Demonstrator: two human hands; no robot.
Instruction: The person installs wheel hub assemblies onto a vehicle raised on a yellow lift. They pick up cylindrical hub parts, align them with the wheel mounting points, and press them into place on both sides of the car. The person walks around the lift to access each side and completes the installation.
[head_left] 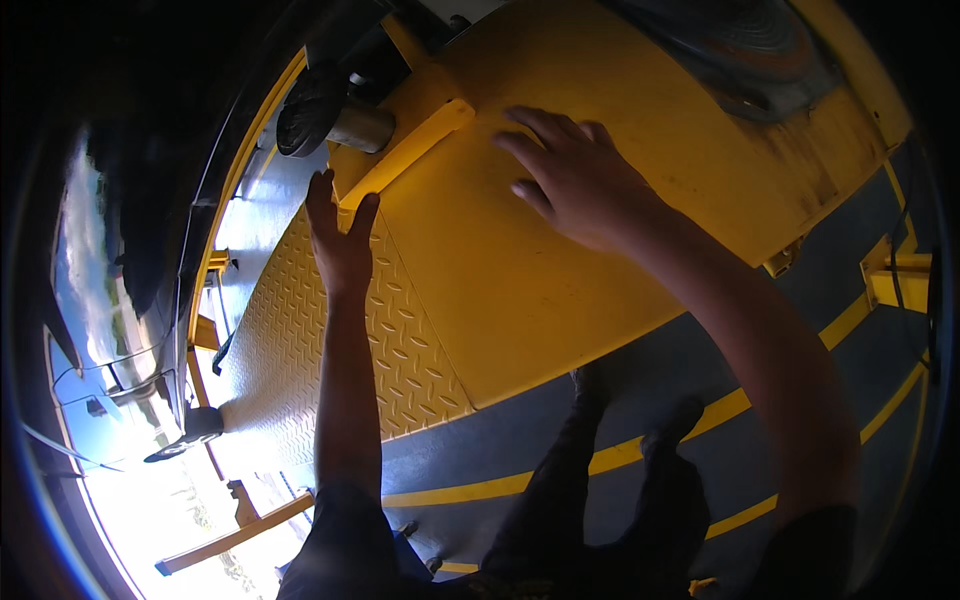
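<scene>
You have 2 bare hands out over yellow metalwork; left hand [342, 240] is left of centre, thumb parted from the fingers, wide; it points up the frame beside the lower end of a raised yellow bar [410, 155], contact cannot be told; its fingertips are just below a round black pad [308, 110] on a short metal cylinder [362, 128], upper left of the frame.

Your right hand [575, 180] is upper centre, fingers and thumb spread wide, back of the hand up; it is over the smooth yellow plate [520, 300], right of the bar's upper end; you can't tell here whether the fingertips touch the plate; the bar lies between your 2 hands, slanting up to the right; the plate fills the centre and upper right.

Left of the plate, below your left hand, is a yellow tread plate [405, 370] with raised diamond marks; upper right, a dark, curved part [760, 50] sits over the plate, rusty marks near it.

Your 2 legs [545, 490] are at bottom centre, on a dark floor [420, 465] with yellow lines [460, 490]; far left is a glossy dark panel with reflections; lower left is glaring light, with a yellow beam [235, 538] across it.
</scene>
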